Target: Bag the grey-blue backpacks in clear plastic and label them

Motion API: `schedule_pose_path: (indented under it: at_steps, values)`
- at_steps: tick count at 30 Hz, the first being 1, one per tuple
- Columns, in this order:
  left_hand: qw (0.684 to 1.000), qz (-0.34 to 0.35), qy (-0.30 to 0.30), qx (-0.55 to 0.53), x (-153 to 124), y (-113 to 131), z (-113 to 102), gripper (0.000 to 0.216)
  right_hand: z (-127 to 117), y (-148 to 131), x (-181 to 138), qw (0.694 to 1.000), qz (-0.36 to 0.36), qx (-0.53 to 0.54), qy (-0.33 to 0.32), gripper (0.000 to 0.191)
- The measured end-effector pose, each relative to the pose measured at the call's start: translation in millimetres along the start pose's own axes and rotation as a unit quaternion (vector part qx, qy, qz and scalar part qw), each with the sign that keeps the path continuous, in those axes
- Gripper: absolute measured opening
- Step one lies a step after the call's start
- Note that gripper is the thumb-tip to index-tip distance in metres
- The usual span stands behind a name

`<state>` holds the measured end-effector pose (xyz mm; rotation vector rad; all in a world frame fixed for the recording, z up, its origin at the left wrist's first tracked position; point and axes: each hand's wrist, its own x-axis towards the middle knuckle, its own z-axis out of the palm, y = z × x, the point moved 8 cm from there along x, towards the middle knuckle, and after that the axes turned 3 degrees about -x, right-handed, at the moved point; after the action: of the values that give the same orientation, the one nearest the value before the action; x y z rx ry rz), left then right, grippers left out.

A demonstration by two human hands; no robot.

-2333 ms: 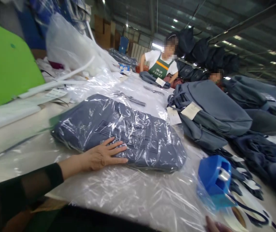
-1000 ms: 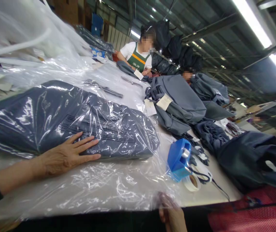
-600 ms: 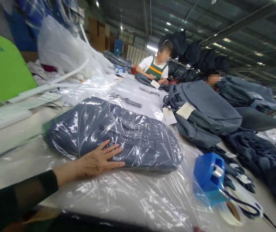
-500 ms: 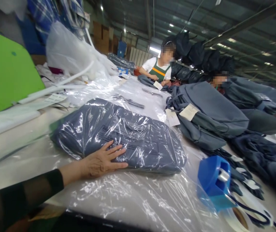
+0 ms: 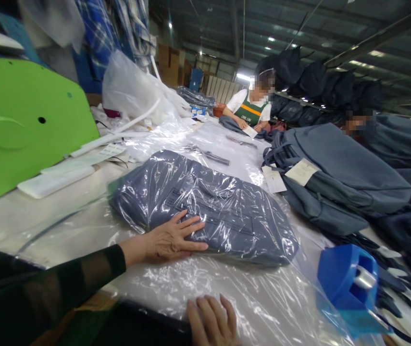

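A folded dark blue-grey bag lies flat on the table inside a clear plastic bag (image 5: pixel 227 216) with printed text on it. My left hand (image 5: pixel 172 238) presses palm down on its near side, fingers spread and holding nothing. Loose clear film from the plastic bag spreads towards me over the table front. On that film, at the bottom edge of the view, rests my right hand (image 5: pixel 212 321), its fingers slightly bent and a little apart; its thumb is hidden. To the right stands a blue tape dispenser (image 5: pixel 349 283), partly behind the film.
Grey backpacks (image 5: pixel 342 168) with paper tags pile up at the right. A green panel (image 5: pixel 28 120) and white strips (image 5: pixel 57 180) lie at the left. Across the table a co-worker in a green apron (image 5: pixel 250 113) handles a dark bag. Crumpled plastic (image 5: pixel 129 86) sits at the back left.
My right hand has come into view at the bottom, onto the film. The view has swung left, so everything appears farther right. My left hand stays on the wrapped bag.
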<state>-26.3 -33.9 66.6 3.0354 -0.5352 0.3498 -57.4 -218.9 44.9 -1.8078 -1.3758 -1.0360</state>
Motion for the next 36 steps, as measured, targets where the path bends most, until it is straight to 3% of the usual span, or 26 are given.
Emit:
schedule_pose_path:
  at_steps: [3,6,16,22,25,32,36]
  values:
    - [1.0,-0.001,-0.025,-0.004,0,0,0,0.055,11,-1,2,1.0,-0.001,0.025,-0.016,0.032]
    - [0.999,-0.005,-0.034,-0.002,0,-2,2,0.066,4,1,0,0.999,0.008,0.034,0.001,0.025]
    - [1.0,0.002,-0.011,0.013,0,0,5,0.058,0,0,19,1.0,-0.007,0.016,-0.002,0.029]
    - [1.0,0.006,-0.003,0.014,0,-1,6,0.055,8,18,46,0.983,-0.04,0.09,-0.156,0.018]
    - [1.0,0.004,-0.007,0.006,0,-2,9,0.056,7,28,59,0.977,-0.023,0.105,-0.182,0.018]
    - [0.999,-0.013,-0.035,-0.023,3,-4,6,0.048,-2,24,79,0.988,-0.036,0.087,-0.127,0.021]
    - [0.995,-0.038,-0.047,-0.082,5,-11,9,0.043,-5,22,90,0.985,-0.093,0.062,-0.132,0.019]
